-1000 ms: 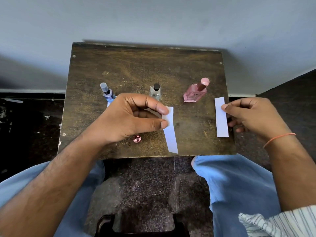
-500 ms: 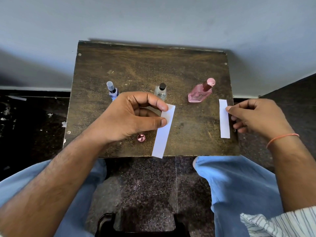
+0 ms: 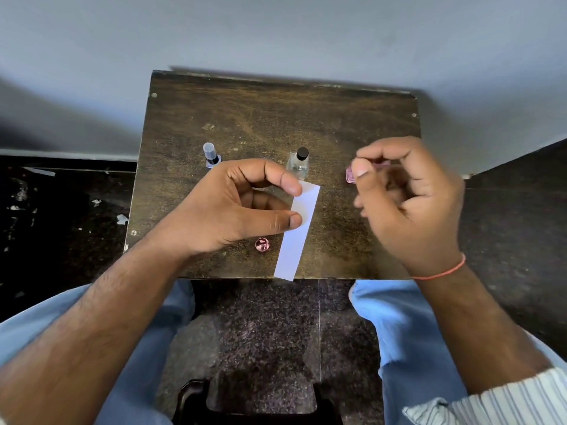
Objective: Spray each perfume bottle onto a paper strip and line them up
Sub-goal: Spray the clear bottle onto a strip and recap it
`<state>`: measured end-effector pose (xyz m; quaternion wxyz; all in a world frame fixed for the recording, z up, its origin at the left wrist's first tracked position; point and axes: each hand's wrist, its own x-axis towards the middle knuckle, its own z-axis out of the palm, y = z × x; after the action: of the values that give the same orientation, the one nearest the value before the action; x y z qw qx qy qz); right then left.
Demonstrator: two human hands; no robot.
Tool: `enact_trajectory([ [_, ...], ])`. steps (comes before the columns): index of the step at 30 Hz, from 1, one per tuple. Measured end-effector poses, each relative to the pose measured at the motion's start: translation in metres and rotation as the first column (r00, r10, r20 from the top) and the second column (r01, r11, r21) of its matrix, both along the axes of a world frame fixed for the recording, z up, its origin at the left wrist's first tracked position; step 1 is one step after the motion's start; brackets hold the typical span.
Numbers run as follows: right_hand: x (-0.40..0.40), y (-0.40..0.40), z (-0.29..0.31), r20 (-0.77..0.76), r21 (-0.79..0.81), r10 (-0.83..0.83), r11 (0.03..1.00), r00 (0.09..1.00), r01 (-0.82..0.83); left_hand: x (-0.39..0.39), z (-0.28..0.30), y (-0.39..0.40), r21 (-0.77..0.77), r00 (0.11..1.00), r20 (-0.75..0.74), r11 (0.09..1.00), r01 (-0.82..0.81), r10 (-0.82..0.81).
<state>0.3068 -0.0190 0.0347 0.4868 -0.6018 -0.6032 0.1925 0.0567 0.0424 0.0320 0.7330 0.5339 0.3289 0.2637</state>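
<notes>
My left hand (image 3: 233,207) pinches a white paper strip (image 3: 297,231) by its upper part, thumb and forefinger on its left edge; the strip slants down to the near edge of the small wooden table (image 3: 276,118) and just overhangs it. My right hand (image 3: 408,200) hovers blurred above the table's right side, fingers curled with nothing I can see between them, a thin orange thread (image 3: 441,273) on the wrist. Behind it a sliver of the pink bottle (image 3: 349,176) shows. The clear bottle with a black cap (image 3: 298,162) stands mid-table just beyond the strip's top end, the blue bottle (image 3: 211,154) towards the left edge. A small pink cap (image 3: 262,244) lies near the front edge, left of the strip
</notes>
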Motion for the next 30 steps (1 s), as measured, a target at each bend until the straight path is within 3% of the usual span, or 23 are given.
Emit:
enact_trajectory([
  [6, -0.022, 0.014, -0.017, 0.101, -0.116, 0.027, 0.993, 0.994, -0.015, -0.009, -0.003, 0.002, 0.028, 0.999, 0.041, 1.000, -0.012, 0.011],
  [13, -0.039, 0.023, -0.029, 0.070, -0.365, 0.036, 0.931, 0.997, -0.008, -0.016, -0.004, 0.004, 0.020, 0.999, -0.002, 0.999, -0.051, 0.051],
  [18, -0.041, 0.027, -0.036, 0.062, -0.418, 0.029, 0.908, 0.998, -0.001, -0.020, -0.004, 0.005, 0.015, 0.999, 0.004, 0.998, -0.053, 0.053],
  [20, -0.041, 0.028, -0.038, 0.014, -0.433, 0.003, 0.901, 1.000, 0.004, -0.020, -0.004, 0.005, 0.017, 0.998, 0.005, 0.998, -0.056, 0.056],
  [22, -0.043, 0.030, -0.037, -0.187, -0.458, -0.036, 0.887, 0.982, -0.055, -0.021, -0.004, 0.006, 0.035, 0.998, -0.001, 0.998, -0.059, 0.059],
  [26, -0.049, 0.030, -0.025, -0.651, -0.427, -0.104, 0.869, 0.752, -0.250, -0.024, -0.003, 0.008, 0.045, 0.997, 0.020, 0.997, -0.069, 0.068],
  [30, -0.046, 0.030, -0.015, -0.859, -0.382, -0.148, 0.822, 0.490, -0.422, -0.023, -0.004, 0.007, 0.051, 0.997, 0.024, 0.996, -0.071, 0.070],
])
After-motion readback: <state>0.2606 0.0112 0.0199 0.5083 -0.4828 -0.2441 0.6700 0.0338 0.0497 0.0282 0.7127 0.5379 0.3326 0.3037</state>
